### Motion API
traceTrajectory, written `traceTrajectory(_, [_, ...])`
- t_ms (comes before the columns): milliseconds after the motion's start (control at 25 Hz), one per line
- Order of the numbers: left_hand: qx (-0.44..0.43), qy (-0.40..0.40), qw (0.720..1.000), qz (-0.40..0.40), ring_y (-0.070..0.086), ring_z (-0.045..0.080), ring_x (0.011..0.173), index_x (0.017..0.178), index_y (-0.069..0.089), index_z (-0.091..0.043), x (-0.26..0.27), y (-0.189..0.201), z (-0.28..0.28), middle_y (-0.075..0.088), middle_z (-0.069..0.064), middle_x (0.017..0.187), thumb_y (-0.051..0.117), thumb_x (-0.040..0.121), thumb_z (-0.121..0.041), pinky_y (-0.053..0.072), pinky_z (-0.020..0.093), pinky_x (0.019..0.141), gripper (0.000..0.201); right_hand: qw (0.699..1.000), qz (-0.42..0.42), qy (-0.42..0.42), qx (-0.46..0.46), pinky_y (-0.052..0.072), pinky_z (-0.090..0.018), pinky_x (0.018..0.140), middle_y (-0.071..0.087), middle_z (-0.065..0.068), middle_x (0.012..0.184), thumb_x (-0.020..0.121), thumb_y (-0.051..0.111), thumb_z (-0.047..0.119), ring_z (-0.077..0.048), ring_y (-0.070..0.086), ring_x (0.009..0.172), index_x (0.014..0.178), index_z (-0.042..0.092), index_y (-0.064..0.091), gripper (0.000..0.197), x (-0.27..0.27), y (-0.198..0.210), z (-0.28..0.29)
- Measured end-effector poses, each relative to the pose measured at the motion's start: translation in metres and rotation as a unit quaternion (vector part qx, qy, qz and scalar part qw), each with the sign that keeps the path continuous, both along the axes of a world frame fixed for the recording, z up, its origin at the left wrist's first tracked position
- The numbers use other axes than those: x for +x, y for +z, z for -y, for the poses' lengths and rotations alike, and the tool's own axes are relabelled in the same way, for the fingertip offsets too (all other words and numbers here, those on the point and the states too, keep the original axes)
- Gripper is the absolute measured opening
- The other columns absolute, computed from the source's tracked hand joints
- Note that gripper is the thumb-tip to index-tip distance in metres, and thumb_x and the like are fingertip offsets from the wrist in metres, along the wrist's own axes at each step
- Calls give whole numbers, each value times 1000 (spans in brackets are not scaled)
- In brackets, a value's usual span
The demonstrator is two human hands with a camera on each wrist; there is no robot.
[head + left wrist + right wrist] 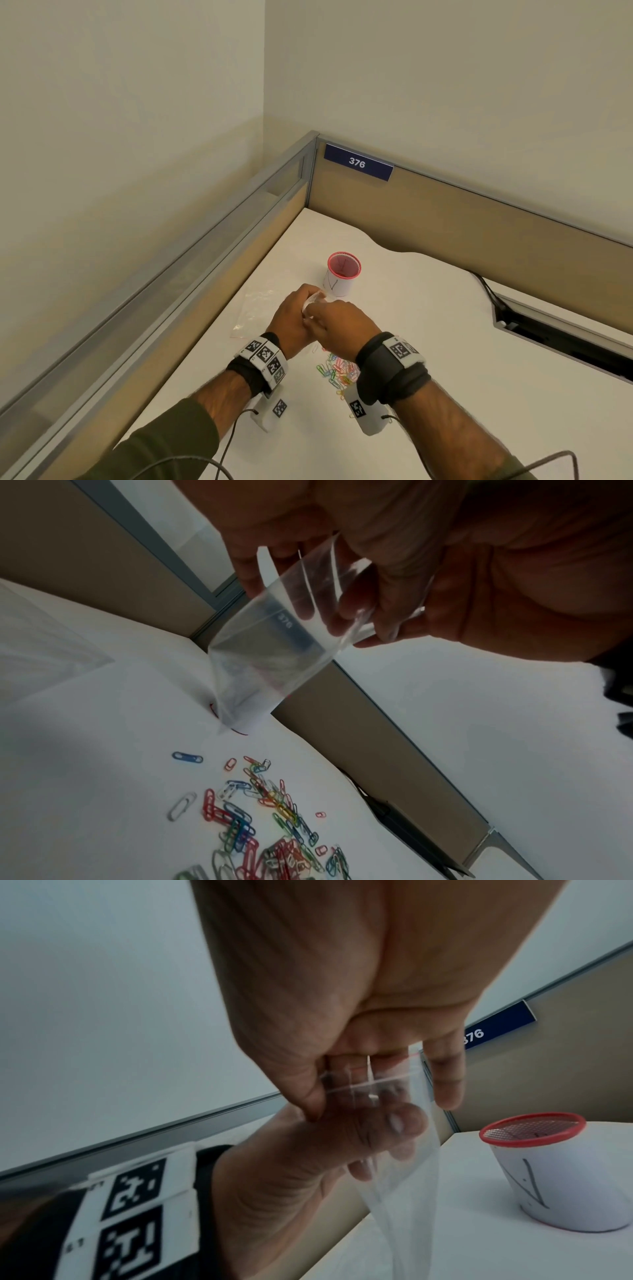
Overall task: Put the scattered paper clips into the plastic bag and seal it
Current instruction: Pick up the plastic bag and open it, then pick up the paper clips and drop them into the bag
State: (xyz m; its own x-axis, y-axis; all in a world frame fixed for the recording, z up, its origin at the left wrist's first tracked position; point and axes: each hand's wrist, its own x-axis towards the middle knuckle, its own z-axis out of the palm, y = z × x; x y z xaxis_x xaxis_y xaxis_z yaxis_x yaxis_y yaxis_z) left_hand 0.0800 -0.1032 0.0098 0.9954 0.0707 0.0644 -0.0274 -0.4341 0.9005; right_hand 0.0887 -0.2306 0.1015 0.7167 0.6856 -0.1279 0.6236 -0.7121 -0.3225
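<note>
Both hands meet above the white desk and pinch the top of a small clear plastic bag (317, 303). My left hand (294, 317) pinches one side of its mouth and my right hand (337, 320) the other. In the right wrist view the right hand (346, 1093) pinches the zip strip, the left hand (387, 1131) holds just below it, and the bag (407, 1191) hangs down. No clips show inside the bag (270, 647) in the left wrist view. Coloured paper clips (337, 370) lie in a loose pile (267, 818) on the desk under my right wrist.
A white cup with a red rim (342, 274) stands just beyond the hands. A second clear bag (255, 308) lies flat to their left. Partition walls (445, 219) close the desk's back and left sides. A cable slot (561, 339) opens at the right.
</note>
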Motion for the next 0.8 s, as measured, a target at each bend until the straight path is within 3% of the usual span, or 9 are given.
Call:
traceTrajectory(80, [10,-4,1000,-3,67,15,97,114,50,-29,0,-1,9,64,-8,104,77,85,-22,60,31,88,40,1000,-13,-2,10,53,-34,86,68,-5,104,98,45,31,-22,63,89,113,19,61,25,1,-2,8])
traceTrajectory(200, [18,10,1000,1,65,4,89,113,50,-24,-2,2,13,63,-11,98,81,82,-16,50,7,74,45,997,-27,-4,76,52,-31,87,68,0,107,97,47,35,-14,61,90,113,21,62,26,6,-3,17])
traceTrajectory(280, [-1,31,1000,5,64,0,91,112,51,-25,-5,2,7,65,-12,98,84,78,-14,47,5,72,48,982,-11,-48,180,49,-23,83,67,8,105,96,49,37,-7,58,88,109,24,64,24,15,-3,33])
traceTrajectory(360, [-16,57,998,16,65,5,99,114,53,-24,-9,4,-1,69,-7,103,84,76,-12,45,3,78,50,964,1,-129,232,49,-22,79,67,9,102,95,52,33,-7,60,87,106,23,66,21,36,-12,64])
traceTrajectory(440, [-16,69,997,19,65,10,104,114,53,-21,-12,3,-8,70,-6,105,84,76,-9,45,7,84,51,958,-12,-213,190,50,-28,82,69,4,103,94,53,26,-14,62,89,104,20,68,19,60,-38,105])
traceTrajectory(520, [-24,80,996,16,65,11,107,115,53,-20,-15,1,-13,70,-8,106,84,77,-8,46,14,90,50,958,-35,-272,88,50,-33,88,68,-2,112,93,53,21,-21,63,100,107,18,67,20,79,-76,138])
traceTrajectory(680, [-40,97,994,21,63,12,111,114,54,-18,-17,1,-18,68,-12,106,85,77,-11,46,23,96,48,939,-106,-308,-114,45,-42,102,47,-12,135,91,51,15,-31,47,123,130,14,51,39,82,-135,163])
traceTrajectory(800, [-45,99,994,27,62,16,114,114,55,-18,-18,2,-18,67,-8,111,85,78,-12,46,26,99,47,937,-86,-308,-143,46,-42,99,40,-13,133,91,49,16,-32,41,124,131,10,48,40,67,-153,153])
